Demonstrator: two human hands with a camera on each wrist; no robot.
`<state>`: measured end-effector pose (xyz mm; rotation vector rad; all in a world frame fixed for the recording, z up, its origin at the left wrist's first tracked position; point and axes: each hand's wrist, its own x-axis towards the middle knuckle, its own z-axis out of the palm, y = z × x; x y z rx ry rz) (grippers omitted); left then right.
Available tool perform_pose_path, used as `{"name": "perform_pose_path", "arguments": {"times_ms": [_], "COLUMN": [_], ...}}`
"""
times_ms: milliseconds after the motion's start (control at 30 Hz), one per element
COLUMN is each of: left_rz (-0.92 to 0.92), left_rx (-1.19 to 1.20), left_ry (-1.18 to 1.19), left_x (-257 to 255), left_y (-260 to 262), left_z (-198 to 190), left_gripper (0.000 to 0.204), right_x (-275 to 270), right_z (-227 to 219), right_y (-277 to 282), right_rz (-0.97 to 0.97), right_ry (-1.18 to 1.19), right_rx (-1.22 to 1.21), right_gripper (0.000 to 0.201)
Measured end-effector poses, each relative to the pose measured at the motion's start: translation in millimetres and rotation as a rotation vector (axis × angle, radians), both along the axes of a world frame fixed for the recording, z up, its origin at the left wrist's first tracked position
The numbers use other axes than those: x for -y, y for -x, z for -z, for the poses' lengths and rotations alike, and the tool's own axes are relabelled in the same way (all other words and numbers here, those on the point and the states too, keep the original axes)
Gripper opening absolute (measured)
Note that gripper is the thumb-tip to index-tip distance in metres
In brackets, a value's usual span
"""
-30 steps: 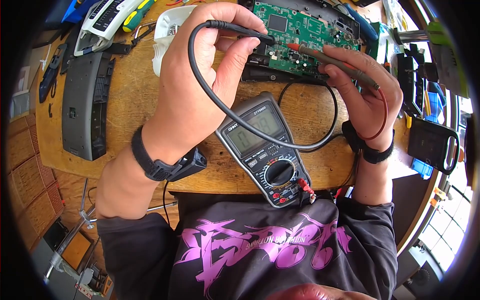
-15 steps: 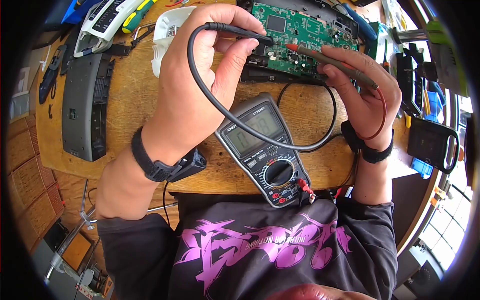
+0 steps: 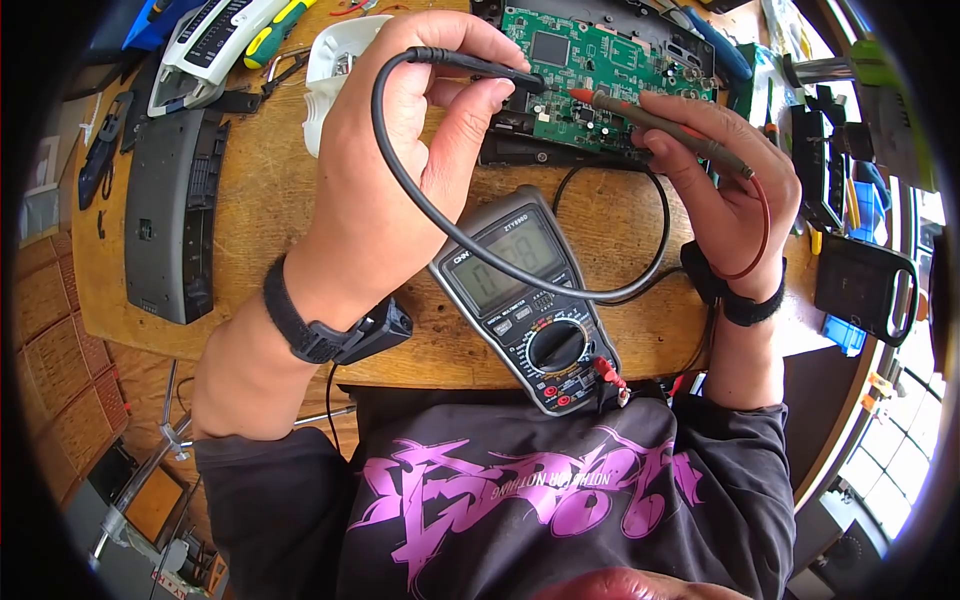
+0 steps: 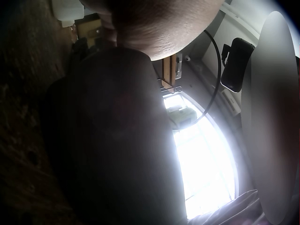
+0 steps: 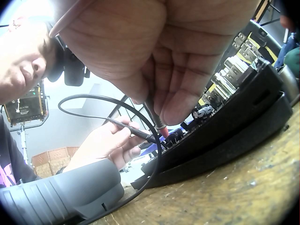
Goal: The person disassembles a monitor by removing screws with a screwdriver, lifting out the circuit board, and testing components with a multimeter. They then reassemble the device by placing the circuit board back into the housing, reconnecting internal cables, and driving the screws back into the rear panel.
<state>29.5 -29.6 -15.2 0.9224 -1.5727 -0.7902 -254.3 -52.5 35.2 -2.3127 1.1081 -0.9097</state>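
In the head view my left hand (image 3: pixel 395 165) pinches a black test probe (image 3: pixel 485 66) between thumb and fingers, its tip end over the green circuit board (image 3: pixel 625 60). My right hand (image 3: pixel 735 180) holds a red-tipped test probe (image 3: pixel 690 138) like a pen, pointing left, with its red tip close to the black one. The right wrist view shows the red tip (image 5: pixel 164 131) down among the board's parts. Below the hands lies a digital multimeter (image 3: pixel 530 290), its display lit with digits and partly crossed by the black lead (image 3: pixel 440 215). The left wrist view is mostly dark and blocked.
A black plastic housing (image 3: pixel 510 150) carries the board. To the left lie a long dark cover (image 3: pixel 170 220), a white dish (image 3: pixel 318 105) and a white cable tester (image 3: pixel 215 40). Various tools and a black case (image 3: pixel 865 290) crowd the right side. The leads loop across the wooden table (image 3: pixel 265 200).
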Motion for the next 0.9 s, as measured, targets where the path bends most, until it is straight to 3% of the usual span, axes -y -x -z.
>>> {"name": "perform_pose_path", "arguments": {"times_ms": [367,533,900], "left_rz": [0.015,-0.022,0.001], "left_rx": [0.006,0.135,0.096], "left_ry": [0.012,0.034,0.011], "left_x": [1.0,-0.3,-0.6], "left_y": [-2.1,-3.8,-4.4], "left_z": [-0.9,-4.0,-0.5], "left_gripper": [0.020,0.021,0.026], "right_x": [-1.2,0.4,-0.8], "right_z": [-1.4,-0.8,-4.7], "right_y": [-0.3,1.3,-0.1], "right_rz": [-0.001,-0.010,-0.002], "right_ry": [-0.052,-0.024,-0.019], "right_rx": [0.031,0.014,0.000], "right_gripper": [0.029,0.029,0.028]}}
